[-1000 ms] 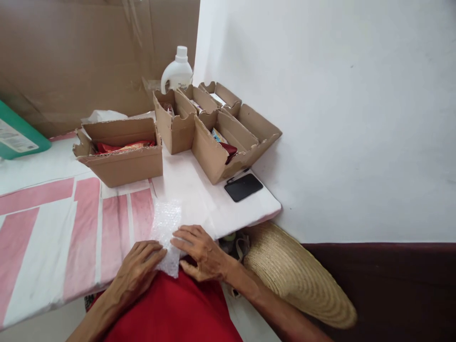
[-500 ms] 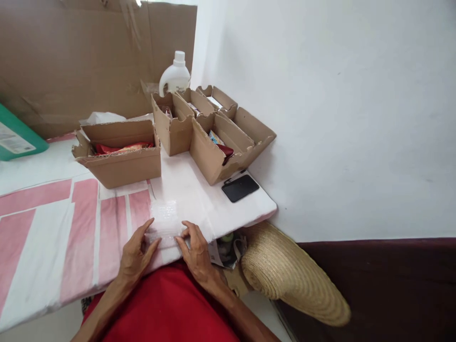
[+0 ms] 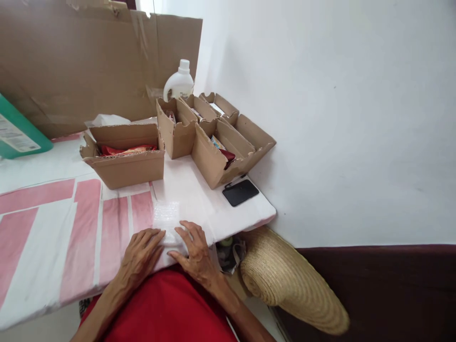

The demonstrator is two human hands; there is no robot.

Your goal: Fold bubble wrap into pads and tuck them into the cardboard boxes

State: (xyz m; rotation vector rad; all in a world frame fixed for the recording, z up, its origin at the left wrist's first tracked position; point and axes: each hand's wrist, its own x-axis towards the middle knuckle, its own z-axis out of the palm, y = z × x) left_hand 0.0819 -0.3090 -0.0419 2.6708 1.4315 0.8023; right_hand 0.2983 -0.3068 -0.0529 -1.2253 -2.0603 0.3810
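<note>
On the table (image 3: 178, 178), both hands (image 3: 140, 251) (image 3: 196, 254) touch bubble wrap (image 3: 166, 214)

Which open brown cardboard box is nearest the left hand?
The leftmost brown cardboard box, holding bright red packaging; the other boxes cluster to its right.

Pink-and-white table (image 3: 85, 237) — bubble wrap (image 3: 166, 213), black phone (image 3: 241, 192), cardboard boxes (image 3: 130, 172), green container (image 3: 21, 128).

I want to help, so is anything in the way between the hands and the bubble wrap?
Nothing visible is. The left hand is at the left edge of the bubble wrap, the right hand at its right edge. The black smartphone lies off to the right.
</note>
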